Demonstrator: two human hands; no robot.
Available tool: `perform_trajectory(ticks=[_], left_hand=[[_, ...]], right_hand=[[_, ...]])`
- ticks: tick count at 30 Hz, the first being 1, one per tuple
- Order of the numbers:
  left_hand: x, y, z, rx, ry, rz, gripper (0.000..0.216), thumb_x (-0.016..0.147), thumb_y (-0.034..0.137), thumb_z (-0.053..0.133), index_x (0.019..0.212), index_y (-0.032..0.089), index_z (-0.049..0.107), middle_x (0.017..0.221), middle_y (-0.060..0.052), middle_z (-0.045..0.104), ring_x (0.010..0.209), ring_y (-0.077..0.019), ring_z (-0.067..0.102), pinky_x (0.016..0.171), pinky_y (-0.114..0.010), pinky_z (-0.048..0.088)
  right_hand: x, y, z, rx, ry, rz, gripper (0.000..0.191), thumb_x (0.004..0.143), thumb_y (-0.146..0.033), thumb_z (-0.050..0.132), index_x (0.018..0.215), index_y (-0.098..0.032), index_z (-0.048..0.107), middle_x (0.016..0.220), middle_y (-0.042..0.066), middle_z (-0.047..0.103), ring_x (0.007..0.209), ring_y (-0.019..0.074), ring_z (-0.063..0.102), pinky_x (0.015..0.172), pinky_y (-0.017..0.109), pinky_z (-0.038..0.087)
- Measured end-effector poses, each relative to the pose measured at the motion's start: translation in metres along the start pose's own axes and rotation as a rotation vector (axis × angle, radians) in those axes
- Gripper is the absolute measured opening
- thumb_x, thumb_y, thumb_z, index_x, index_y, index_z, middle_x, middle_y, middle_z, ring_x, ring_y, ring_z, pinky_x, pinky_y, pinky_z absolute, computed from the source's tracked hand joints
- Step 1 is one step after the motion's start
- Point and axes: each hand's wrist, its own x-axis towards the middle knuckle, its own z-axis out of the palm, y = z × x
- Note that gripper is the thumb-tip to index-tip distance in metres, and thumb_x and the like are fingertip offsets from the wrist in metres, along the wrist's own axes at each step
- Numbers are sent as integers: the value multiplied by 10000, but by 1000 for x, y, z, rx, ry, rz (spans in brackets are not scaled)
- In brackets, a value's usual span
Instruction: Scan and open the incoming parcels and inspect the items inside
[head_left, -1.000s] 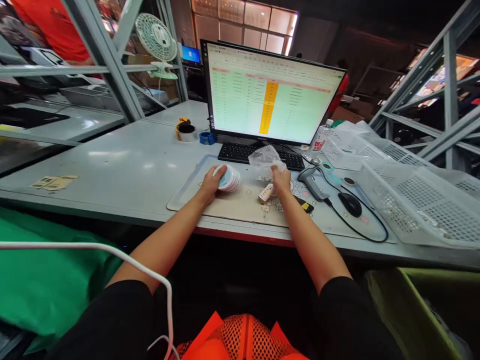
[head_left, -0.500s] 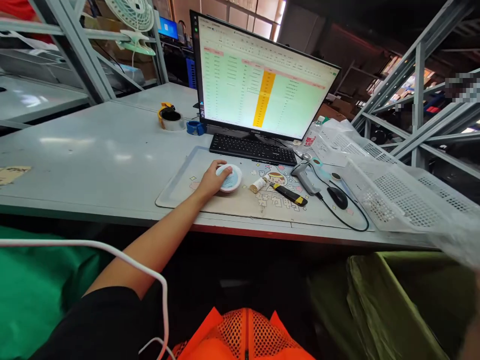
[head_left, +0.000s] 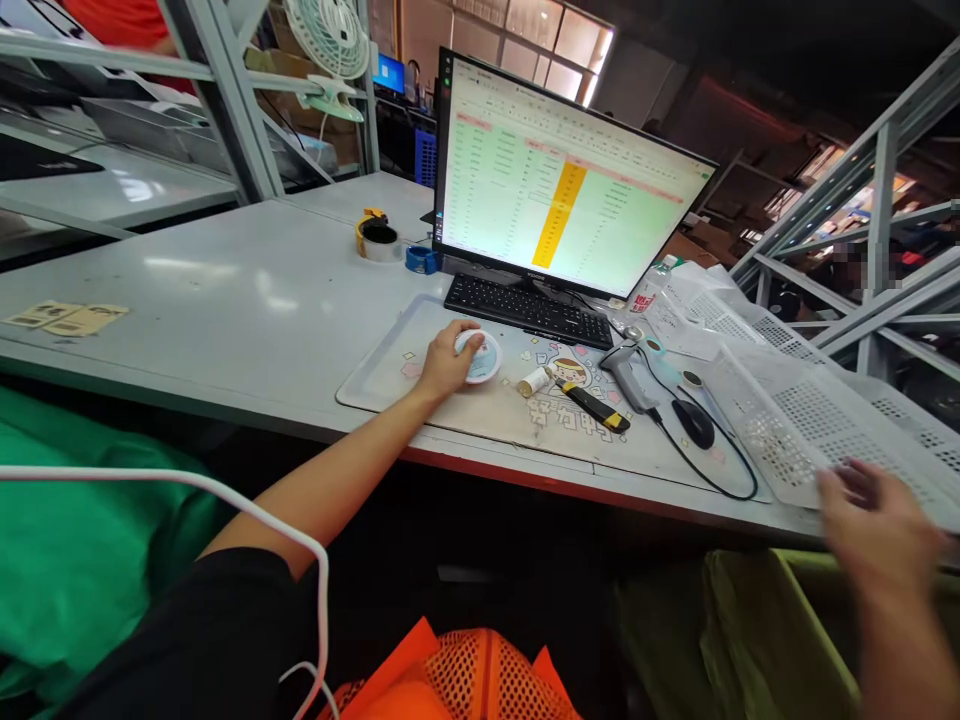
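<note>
On the desk mat, my left hand (head_left: 448, 362) is closed around the side of a round white tub (head_left: 484, 362) with a light-blue printed top. The tub rests on the mat, left of a small roll (head_left: 533, 382) and a black-and-yellow utility knife (head_left: 592, 405). At the far right, blurred by motion, my right hand (head_left: 877, 510) hovers by the front of a white perforated basket (head_left: 787, 425). Its fingers are half curled with a gap to the thumb, and nothing shows in them. I cannot tell if it touches the basket.
Behind the mat (head_left: 382, 365) stand a keyboard (head_left: 525, 310) and a monitor (head_left: 555, 190) with a spreadsheet. A barcode scanner (head_left: 634, 378) and mouse (head_left: 693, 424) lie to the right. Tape rolls (head_left: 381, 240) sit at the back left. A white cable (head_left: 247, 512) crosses the foreground.
My right hand has come into view at the right. The clear plastic blurred over the basket's front corner is gone from there. The view has turned left; my left hand keeps hold of the tub.
</note>
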Motion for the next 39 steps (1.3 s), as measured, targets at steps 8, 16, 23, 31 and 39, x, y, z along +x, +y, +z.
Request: perform_trajectory(ticks=[8, 16, 23, 31, 39], left_hand=[[24, 67, 45, -600, -32, -13, 709, 809, 627, 843, 1314, 206, 579, 1216, -101, 701, 1062, -228, 690, 893, -320, 550], [69, 32, 40, -503, -257, -323, 499, 614, 370, 963, 919, 146, 639, 809, -38, 721, 712, -157, 657, 654, -266, 504], [49, 17, 62, -439, -199, -413, 354, 850, 190, 769, 1052, 194, 478, 860, -26, 744, 604, -154, 686, 543, -262, 567], [41, 10, 59, -196, -159, -210, 347, 838, 196, 752, 1148, 179, 597, 1093, -75, 741, 695, -154, 691, 510, -229, 558], [36, 9, 64, -132, -170, -139, 318, 839, 218, 722, 1129, 182, 597, 1037, -65, 740, 712, -169, 695, 513, -231, 550]], right_hand=[[-11, -251, 174, 1025, -741, -234, 740, 879, -704, 700, 1402, -191, 589, 1131, 139, 769, 918, 265, 761, 732, 398, 640], [40, -210, 223, 485, -564, -248, 459, 989, -370, 601, 1360, -110, 674, 1177, 161, 761, 1061, 282, 716, 968, 432, 560], [48, -130, 236, -310, -721, 69, 552, 962, -346, 615, 1425, -48, 569, 1336, 269, 677, 1269, 403, 647, 1037, 492, 515], [66, -154, 213, -127, -904, 71, 323, 967, -349, 561, 1131, -119, 717, 885, 148, 739, 834, 286, 726, 737, 369, 564], [49, -214, 135, 315, -993, -577, 320, 926, -491, 637, 1042, -211, 740, 907, 38, 729, 807, 201, 637, 712, 283, 459]])
